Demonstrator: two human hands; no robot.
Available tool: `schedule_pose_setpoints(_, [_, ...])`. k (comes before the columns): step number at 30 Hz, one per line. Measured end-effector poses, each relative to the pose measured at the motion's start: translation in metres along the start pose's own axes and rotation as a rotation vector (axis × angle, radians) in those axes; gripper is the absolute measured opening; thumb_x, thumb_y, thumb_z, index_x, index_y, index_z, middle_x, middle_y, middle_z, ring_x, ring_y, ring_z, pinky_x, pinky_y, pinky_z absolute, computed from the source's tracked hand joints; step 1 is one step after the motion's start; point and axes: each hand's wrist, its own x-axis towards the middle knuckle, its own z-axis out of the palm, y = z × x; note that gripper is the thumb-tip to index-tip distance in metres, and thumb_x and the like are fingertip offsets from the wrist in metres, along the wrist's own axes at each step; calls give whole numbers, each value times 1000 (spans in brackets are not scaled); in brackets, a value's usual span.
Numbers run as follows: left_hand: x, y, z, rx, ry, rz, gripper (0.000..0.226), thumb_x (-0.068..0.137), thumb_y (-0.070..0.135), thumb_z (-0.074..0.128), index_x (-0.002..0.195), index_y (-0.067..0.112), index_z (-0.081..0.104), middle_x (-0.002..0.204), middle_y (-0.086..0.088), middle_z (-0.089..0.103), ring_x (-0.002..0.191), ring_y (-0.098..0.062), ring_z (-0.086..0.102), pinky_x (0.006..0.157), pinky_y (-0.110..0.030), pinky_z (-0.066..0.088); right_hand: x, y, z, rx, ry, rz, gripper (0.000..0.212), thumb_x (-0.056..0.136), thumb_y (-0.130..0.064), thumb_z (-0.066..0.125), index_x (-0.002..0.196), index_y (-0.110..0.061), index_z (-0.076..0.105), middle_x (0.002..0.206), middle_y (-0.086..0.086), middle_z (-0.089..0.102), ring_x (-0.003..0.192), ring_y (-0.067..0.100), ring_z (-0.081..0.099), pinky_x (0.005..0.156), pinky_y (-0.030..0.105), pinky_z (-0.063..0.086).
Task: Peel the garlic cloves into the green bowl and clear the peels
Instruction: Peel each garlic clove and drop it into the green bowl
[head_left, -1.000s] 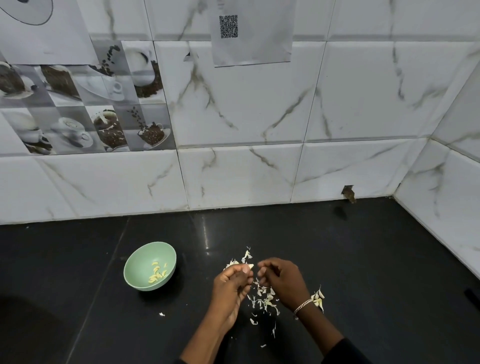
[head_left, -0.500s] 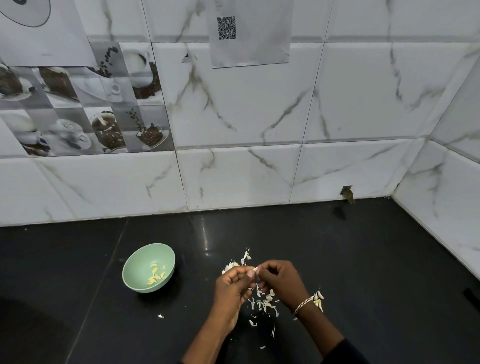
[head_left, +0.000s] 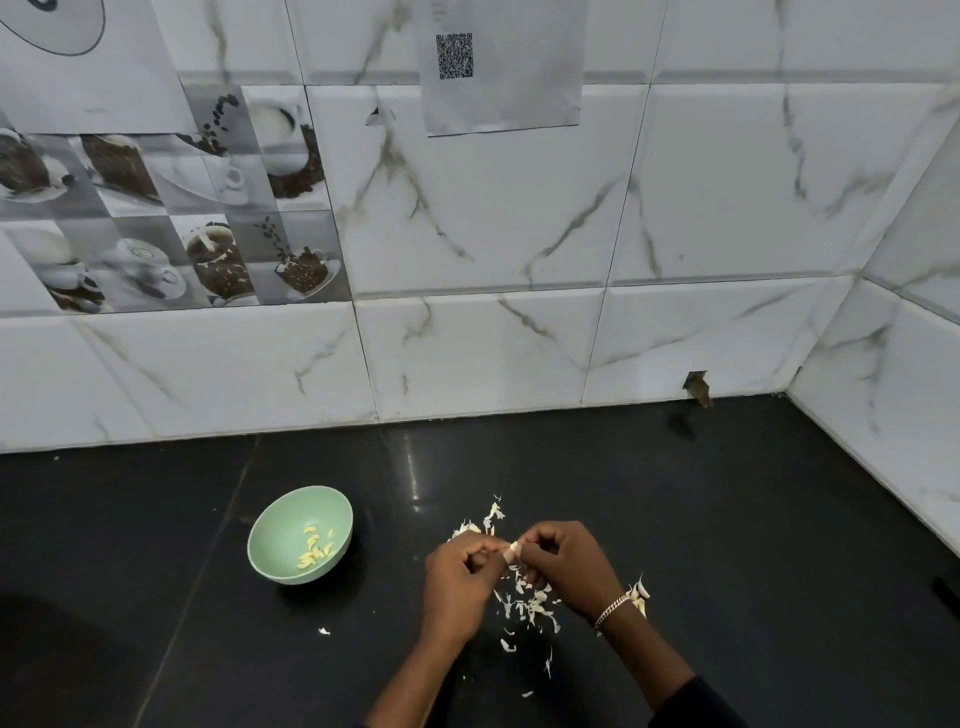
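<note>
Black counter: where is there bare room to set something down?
Bare: the counter right of the right hand up to the side wall, and left of the green bowl. Crowded: peels around the left hand and right hand.

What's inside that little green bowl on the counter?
The green bowl holds a small heap of pale yellow peeled garlic cloves, lying toward its right side. The bowl's near wall hides a strip of the inside, so anything tucked there cannot be seen.
</note>
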Motion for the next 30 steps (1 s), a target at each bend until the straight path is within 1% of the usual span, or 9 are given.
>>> schedule_pose_setpoints(3, [0,1,1,13,-14,-4,8,83,19,82,82,27,80,75,5,74,70,-19,65,65,-30,51,-1,-1,-1,-19,5,-5,32,71,-47,74,75,-16,75,62,10,70,54,21,64,56,35,52])
schedule_pose_setpoints(6, [0,4,1,-31,-34,-47,3,85,19,80,83,22,79,72,1,75,68,-18,69,65,-25,52,-1,-1,-1,-19,20,-13,33,70,-48,73,75,-15,75,62,9,70,53,19,63,55,34,51])
schedule_pose_setpoints(10, [1,9,4,-222,-58,-153,6,89,3,72,85,3,76,71,-12,73,64,-14,67,62,-20,51,0,-4,1,39,43,-20,41,67,-49,71,73,-8,72,61,14,67,51,18,59,53,32,49])
schedule_pose_setpoints(14, [2,11,8,-314,-59,-186,3,91,-2,67,91,-4,70,74,-20,72,64,-18,68,61,-22,52,5,2,3,59,65,-2,32,69,-41,69,71,-9,71,63,17,67,52,20,57,53,34,46])
schedule_pose_setpoints(17, [2,11,9,-331,-42,-190,13,91,-2,67,103,0,61,73,-19,72,67,-24,71,65,-28,56,7,6,4,53,87,5,24,73,-33,68,69,-10,70,64,16,68,52,17,56,53,33,44])
schedule_pose_setpoints(20, [3,9,12,-274,-59,-153,4,93,-1,65,97,0,65,75,-19,72,68,-26,71,67,-32,58,8,9,4,40,101,10,17,79,-21,70,67,-9,70,60,13,67,51,14,53,53,30,42])
schedule_pose_setpoints(24, [-1,9,15,-106,-4,-65,15,95,3,63,88,12,73,71,-7,73,65,-17,70,63,-25,55,7,9,7,45,128,15,21,75,-29,73,66,-10,69,54,7,64,49,13,51,50,27,41])
schedule_pose_setpoints(27, [-2,8,18,24,20,16,20,94,5,64,86,19,75,68,2,71,63,-10,67,61,-20,52,5,6,7,56,131,7,26,71,-33,72,65,-8,68,53,5,64,47,11,49,49,25,39])
schedule_pose_setpoints(30, [0,10,16,52,-28,16,20,94,8,66,88,23,76,71,5,73,67,-12,70,65,-24,55,7,5,5,70,125,-11,26,69,-34,70,65,-9,69,57,11,67,47,11,48,50,26,38])
